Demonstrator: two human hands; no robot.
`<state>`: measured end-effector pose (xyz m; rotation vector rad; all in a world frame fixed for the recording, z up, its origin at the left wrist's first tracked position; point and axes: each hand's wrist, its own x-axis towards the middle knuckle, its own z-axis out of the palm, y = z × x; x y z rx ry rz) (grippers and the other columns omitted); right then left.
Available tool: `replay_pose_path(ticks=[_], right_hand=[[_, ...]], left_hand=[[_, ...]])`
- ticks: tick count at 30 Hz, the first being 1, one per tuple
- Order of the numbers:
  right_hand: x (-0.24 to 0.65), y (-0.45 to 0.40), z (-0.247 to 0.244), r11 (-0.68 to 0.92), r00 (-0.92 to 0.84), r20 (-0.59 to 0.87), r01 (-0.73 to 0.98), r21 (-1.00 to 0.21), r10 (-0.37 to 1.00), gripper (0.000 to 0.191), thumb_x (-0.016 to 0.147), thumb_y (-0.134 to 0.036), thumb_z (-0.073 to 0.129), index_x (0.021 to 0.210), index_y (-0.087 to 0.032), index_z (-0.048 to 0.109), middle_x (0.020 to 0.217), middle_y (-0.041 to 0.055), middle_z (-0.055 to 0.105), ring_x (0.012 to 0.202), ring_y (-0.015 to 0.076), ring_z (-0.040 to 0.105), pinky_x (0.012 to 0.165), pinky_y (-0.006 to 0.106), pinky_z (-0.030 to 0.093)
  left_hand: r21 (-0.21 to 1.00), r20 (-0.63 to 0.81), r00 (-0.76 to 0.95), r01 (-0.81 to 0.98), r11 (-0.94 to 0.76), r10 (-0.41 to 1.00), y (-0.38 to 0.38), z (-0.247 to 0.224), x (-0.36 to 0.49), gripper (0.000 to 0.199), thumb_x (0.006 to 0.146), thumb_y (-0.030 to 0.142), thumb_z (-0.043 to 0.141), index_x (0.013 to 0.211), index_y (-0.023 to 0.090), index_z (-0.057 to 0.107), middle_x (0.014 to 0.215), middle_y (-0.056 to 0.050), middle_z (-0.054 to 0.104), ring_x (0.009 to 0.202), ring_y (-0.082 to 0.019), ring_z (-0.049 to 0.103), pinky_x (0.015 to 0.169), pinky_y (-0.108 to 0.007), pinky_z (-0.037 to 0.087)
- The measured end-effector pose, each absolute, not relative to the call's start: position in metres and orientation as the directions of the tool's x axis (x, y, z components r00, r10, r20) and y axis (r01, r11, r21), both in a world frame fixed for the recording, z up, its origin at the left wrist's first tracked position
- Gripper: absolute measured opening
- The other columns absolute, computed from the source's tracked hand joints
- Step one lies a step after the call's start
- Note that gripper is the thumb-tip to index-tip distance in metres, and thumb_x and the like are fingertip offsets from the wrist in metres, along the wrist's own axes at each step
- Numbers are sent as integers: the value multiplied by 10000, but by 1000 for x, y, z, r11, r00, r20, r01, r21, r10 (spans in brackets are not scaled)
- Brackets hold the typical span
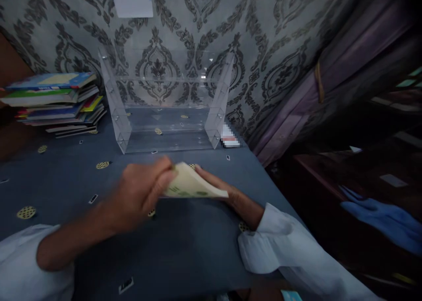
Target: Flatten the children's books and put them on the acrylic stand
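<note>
A thin, pale yellow-green booklet (193, 184) is held above the table, bowed and seen nearly edge-on. My left hand (141, 189), slightly blurred, pinches its left end between thumb and fingers. Behind the far right side of the booklet lies my right hand (217, 182), gripping it with the thumb along the edge; its other fingers are hidden. Beyond both hands a clear acrylic tiered rack (166, 136) stands on the table against the wall, and no books show on its shelves.
A stack of books (56, 103) stands at the back left of the dark patterned tablecloth (66, 178). Beside the rack's right foot is a small blurred-out item (230, 138). A purple curtain (296, 103) hangs past the table's right edge, with blue cloth (382, 217) lower down.
</note>
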<state>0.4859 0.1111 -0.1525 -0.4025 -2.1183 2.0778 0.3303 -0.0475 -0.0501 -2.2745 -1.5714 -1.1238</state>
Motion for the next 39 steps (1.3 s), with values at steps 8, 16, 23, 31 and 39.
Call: replay_pose_path(ticks=[8, 16, 23, 31, 39], right_hand=[[480, 105, -152, -362, -921, 170, -301, -882, 352, 663, 718, -780, 715, 1126, -258, 723, 1200, 74, 740, 1162, 245, 665, 1074, 428, 466], [483, 107, -147, -173, -876, 124, -227, -958, 466, 364, 727, -503, 858, 782, -177, 707, 678, -22, 702, 494, 69, 558, 500, 194, 463], [504, 132, -141, -184, -966, -201, 170, -968, 165, 431, 769, -528, 809, 794, -142, 617, 694, 30, 740, 523, 110, 678, 396, 156, 427], [503, 140, -154, -99, -917, -323, 308, -946, 232, 501, 746, -616, 787, 796, -153, 603, 713, 32, 751, 532, 110, 689, 430, 169, 467], [495, 128, -159, 229, -810, 32, 127, -965, 585, 384, 858, -549, 669, 757, -181, 632, 655, 4, 690, 492, 100, 597, 487, 216, 454]], left_hand=[[668, 664, -348, 674, -316, 662, -23, -31, 289, 506, 994, 499, 533, 589, 211, 439, 534, 42, 384, 461, -93, 356, 401, -242, 258], [922, 266, -676, -30, -386, 687, 1, -47, 273, 252, 876, 423, 693, 847, 178, 646, 702, -12, 700, 713, -190, 701, 584, -254, 554], [994, -47, -576, -107, -18, 816, -12, -117, 266, 442, 759, 394, 755, 1108, 201, 564, 600, 64, 624, 448, -134, 589, 389, -190, 424], [434, 121, -273, 879, 197, 954, -27, -140, 235, 369, 978, 422, 416, 1223, 187, 559, 591, 14, 607, 497, -198, 597, 471, -260, 378], [5, 365, -21, 1000, 20, 931, -39, -142, 242, 369, 1044, 333, 333, 1084, 174, 664, 1021, -114, 704, 960, -268, 672, 768, -370, 548]])
